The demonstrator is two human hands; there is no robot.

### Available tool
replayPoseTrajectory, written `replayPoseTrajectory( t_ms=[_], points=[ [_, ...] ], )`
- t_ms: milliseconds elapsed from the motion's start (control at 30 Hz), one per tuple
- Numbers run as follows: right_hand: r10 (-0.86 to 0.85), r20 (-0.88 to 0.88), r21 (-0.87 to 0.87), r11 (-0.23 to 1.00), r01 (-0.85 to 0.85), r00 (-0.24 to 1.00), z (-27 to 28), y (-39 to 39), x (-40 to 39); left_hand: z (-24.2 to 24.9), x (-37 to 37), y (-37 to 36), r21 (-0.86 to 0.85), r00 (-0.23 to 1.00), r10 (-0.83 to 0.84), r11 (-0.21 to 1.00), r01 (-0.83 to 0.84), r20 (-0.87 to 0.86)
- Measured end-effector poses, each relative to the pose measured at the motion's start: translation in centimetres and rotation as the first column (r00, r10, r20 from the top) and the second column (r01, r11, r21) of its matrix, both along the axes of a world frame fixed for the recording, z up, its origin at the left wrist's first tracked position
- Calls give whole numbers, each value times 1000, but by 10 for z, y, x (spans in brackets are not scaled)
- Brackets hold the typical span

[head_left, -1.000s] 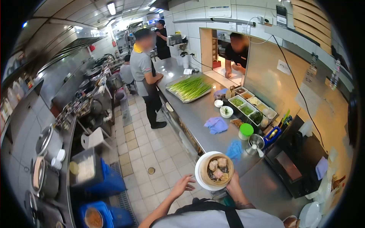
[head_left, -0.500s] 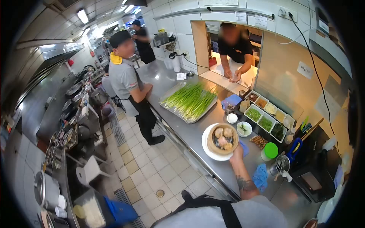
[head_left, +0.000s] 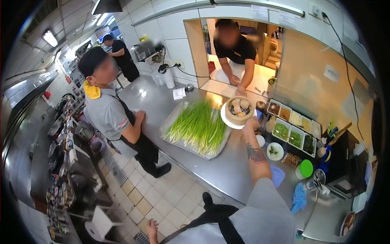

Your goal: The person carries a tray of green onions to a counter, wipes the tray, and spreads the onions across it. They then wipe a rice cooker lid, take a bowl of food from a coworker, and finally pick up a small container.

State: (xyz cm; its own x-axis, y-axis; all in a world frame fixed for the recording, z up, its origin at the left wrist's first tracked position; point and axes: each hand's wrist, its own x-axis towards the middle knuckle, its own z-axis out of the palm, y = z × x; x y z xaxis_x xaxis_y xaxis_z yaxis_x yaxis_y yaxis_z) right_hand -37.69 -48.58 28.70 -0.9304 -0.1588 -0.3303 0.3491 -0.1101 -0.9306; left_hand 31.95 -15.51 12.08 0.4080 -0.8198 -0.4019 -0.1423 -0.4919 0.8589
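My right hand (head_left: 250, 124) grips the edge of a white plate (head_left: 226, 118), the arm stretched out toward the serving window. On the plate sits a round bamboo steamer (head_left: 245, 118) with several dumplings (head_left: 239, 106) inside, held level near the window's ledge. Just beyond the steamer are the hands (head_left: 238, 84) of a person leaning through the window. Low in the view hangs my left hand (head_left: 152, 227), fingers loosely apart and holding nothing, over the tiled floor.
A tray (head_left: 211, 156) of green onions (head_left: 197, 128) lies on the steel counter (head_left: 142, 95). A person (head_left: 111, 110) in grey stands at its left. Topping containers (head_left: 295, 138), a small bowl (head_left: 275, 151), a green-lidded tub (head_left: 304, 168) and a blue cloth (head_left: 299, 198) are at the right.
My right hand has carried the plate and steamer forward to the window. The person there has reached closer to it. My left hand has come into view.
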Motion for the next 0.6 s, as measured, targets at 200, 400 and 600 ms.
replayPoseTrajectory(
  t_ms=[200, 400, 600],
  points=[
    [-164, -67, 115, 979, 171, 984, -39, -96, -47, -79, -2, -66, 421, 985, -172, 894, 155, 2],
    [-330, 88, -29, 942, 334, 940, 9, -146, -79, -44, -39, -147, 561, 931, -348, 796, 228, 115],
    [51, 207, -657, 748, 100, 977, 9, -179, -132, -24, -40, -221, 508, 824, -493, 804, 309, 279]
  ],
)
